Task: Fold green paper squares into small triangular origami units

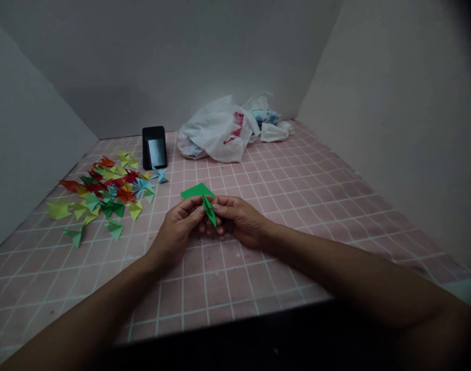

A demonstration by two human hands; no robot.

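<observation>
Head view: left grip (182,219), right grip (244,219), pinched on green origami piece (208,209), folds indistinct; uneven pull could tear it; green paper (196,191) just beyond.

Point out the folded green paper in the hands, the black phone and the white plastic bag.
Folded green paper (208,209): head view, middle of its folded body.
Black phone (155,148): head view, middle of its front face.
White plastic bag (215,130): head view, crumpled front side.
</observation>
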